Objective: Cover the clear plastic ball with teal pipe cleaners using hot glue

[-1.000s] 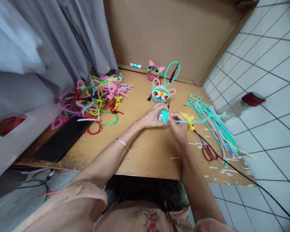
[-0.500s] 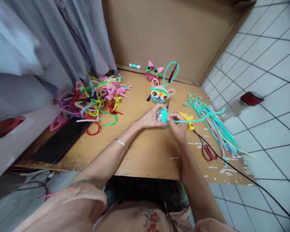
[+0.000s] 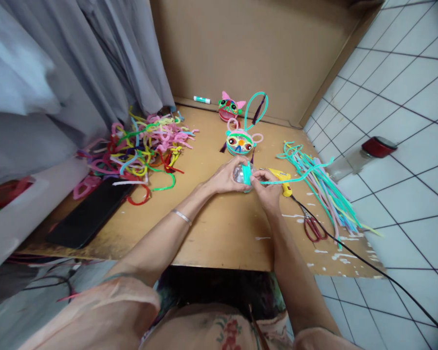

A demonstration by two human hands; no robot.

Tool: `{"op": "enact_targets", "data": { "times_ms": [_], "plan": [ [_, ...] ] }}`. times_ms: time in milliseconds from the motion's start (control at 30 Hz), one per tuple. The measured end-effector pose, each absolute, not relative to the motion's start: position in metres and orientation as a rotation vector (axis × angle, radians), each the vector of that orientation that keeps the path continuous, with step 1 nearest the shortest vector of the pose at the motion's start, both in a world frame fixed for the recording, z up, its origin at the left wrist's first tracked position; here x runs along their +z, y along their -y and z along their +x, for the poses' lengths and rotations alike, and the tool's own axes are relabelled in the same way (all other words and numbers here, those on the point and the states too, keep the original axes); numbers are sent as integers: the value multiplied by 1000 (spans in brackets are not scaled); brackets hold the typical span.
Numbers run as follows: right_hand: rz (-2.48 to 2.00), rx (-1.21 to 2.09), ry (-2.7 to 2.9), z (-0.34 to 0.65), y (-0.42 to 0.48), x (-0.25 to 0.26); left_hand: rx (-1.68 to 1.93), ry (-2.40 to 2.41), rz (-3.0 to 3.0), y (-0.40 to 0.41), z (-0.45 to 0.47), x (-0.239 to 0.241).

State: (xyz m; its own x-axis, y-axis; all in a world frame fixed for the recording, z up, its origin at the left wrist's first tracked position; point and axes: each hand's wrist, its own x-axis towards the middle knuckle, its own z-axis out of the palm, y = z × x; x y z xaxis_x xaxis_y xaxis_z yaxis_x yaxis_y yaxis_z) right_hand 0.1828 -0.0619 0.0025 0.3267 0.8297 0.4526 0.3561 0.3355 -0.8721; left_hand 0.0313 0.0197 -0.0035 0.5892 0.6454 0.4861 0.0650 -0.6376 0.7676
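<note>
My left hand (image 3: pixel 223 178) is closed around a clear plastic ball (image 3: pixel 240 174) above the middle of the table. A turquoise pipe cleaner (image 3: pixel 295 180) is wound round the ball in a band, and its loose end reaches out to the right. Pinched at the ball's right side, my right hand (image 3: pixel 265 187) holds this pipe cleaner where it leaves the band. Just behind the hands stands a decorated ball (image 3: pixel 240 142) with eyes, pink loop ears and purple tassels. A yellow glue gun (image 3: pixel 285 183) lies right of my right hand, partly hidden by it.
Tangled colourful pipe cleaners (image 3: pixel 149 146) and a black phone-like slab (image 3: pixel 91 214) lie left. Straight pipe cleaners (image 3: pixel 324 194), red-handled scissors (image 3: pixel 315 229), a black cord (image 3: pixel 365 262) and a red-lidded jar (image 3: pixel 354 158) are right. A pink-eared figure (image 3: pixel 229 108) and glue stick (image 3: pixel 202 99) stand behind.
The loose end of the pipe cleaner has shifted slightly left and up. Both hands keep their hold with hardly any movement; the whole view has drifted a little.
</note>
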Motion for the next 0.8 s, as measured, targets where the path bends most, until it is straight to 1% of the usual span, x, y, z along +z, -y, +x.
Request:
{"op": "enact_targets", "data": {
  "times_ms": [367, 600, 800],
  "plan": [
    [-1265, 434, 1267, 183, 62, 1, 1033, -547, 2109, -20, 33, -4],
    [-1273, 445, 1259, 185, 59, 0, 1077, -666, 2244, -22, 33, -6],
    [-1273, 461, 1239, 184, 60, 1, 1130, -551, 2253, -24, 32, -8]
  ]
}}
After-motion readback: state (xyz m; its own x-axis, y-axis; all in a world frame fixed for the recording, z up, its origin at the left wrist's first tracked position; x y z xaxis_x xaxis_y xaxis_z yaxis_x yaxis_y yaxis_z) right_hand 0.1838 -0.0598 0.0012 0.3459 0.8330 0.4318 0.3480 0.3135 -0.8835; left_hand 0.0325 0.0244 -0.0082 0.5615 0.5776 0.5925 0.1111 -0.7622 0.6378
